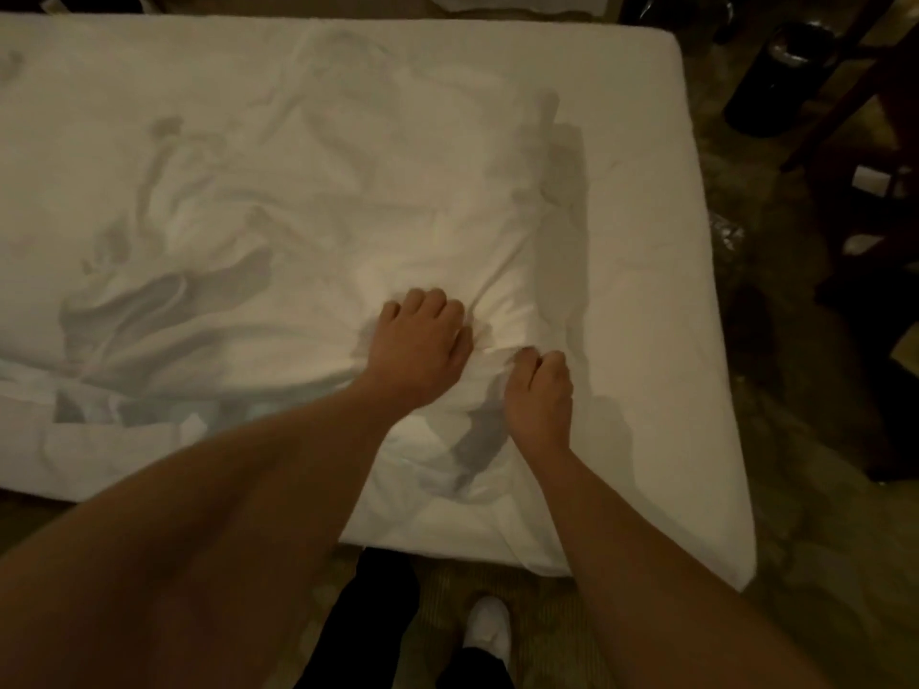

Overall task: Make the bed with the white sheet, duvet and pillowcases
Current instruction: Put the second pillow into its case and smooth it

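White rumpled sheet [308, 201] bunched under left hand [422, 350] and right hand [539, 395].

Left hand [422, 340] and right hand [539, 390]: fingertips buried in bunched white sheet [308, 201], so what they pinch underneath can't be told. Mattress [661, 340] cut off at 9 o'clock edge. Dark bin [776, 77] at 1 o'clock blurred (contents unreadable). Wooden furniture [865, 106] at 2 o'clock cropped. White shoe [490, 629] at 6 o'clock partly hidden by forearm.
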